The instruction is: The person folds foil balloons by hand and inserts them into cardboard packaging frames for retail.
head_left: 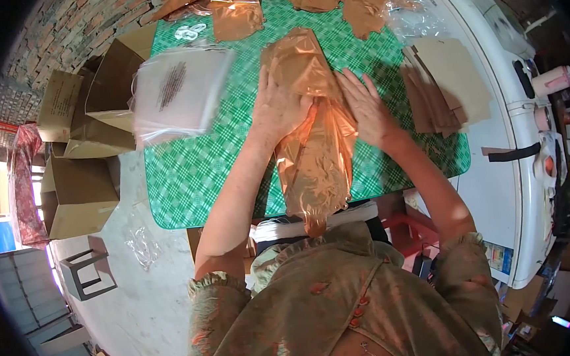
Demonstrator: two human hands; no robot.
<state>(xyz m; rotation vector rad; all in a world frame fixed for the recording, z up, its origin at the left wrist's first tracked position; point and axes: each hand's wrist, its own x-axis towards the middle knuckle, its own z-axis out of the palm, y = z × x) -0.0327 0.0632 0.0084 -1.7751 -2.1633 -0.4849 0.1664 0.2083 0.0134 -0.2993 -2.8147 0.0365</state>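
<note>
A shiny copper-coloured foil piece (pixel 317 169), which looks like a flat, deflated foil balloon, lies lengthwise before me on the green checked tabletop (pixel 232 175). Its upper part is folded over, and its narrow near end hangs past the table's front edge. My left hand (pixel 280 105) lies flat on the left side of the foil with its fingers stretched forward. On the other side, my right hand (pixel 367 109) is open along the right edge, fingers extended and pointing away from me. Neither hand is closed around the foil.
A stack of clear plastic bags (pixel 183 92) lies on the left, beside open cardboard boxes (pixel 94 191). More copper foil pieces (pixel 237 12) cover the far edge. Brown card sheets (pixel 450 84) and crumpled clear plastic (pixel 412 17) are at the right, by a white appliance (pixel 497 97).
</note>
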